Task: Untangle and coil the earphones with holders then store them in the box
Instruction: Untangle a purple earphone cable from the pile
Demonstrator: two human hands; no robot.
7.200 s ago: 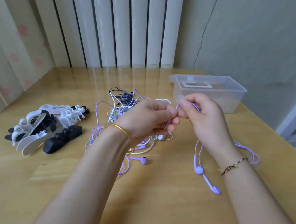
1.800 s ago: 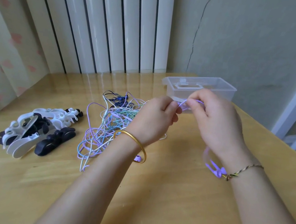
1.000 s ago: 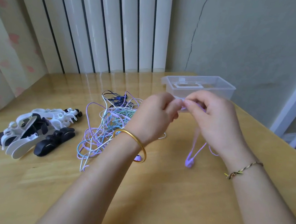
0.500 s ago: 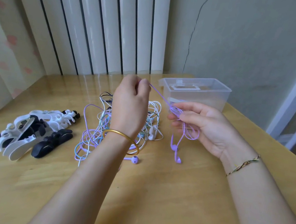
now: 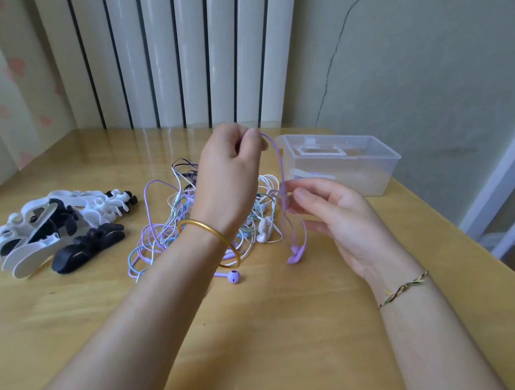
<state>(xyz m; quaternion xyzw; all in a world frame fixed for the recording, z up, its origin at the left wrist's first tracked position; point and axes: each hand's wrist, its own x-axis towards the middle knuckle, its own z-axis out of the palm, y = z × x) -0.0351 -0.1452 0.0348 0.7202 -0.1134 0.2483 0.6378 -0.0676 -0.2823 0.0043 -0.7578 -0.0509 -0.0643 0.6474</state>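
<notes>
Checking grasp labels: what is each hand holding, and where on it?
Both hold the purple earphone cable: left hand pinches its upper stretch, right hand pinches it lower, above the hanging earbuds.

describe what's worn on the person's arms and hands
No sleeves. Plain gold bangle on the left wrist; thin braided bracelet, dark with yellow and green, on the right. No rings or gloves on the left hand or right hand.
</notes>
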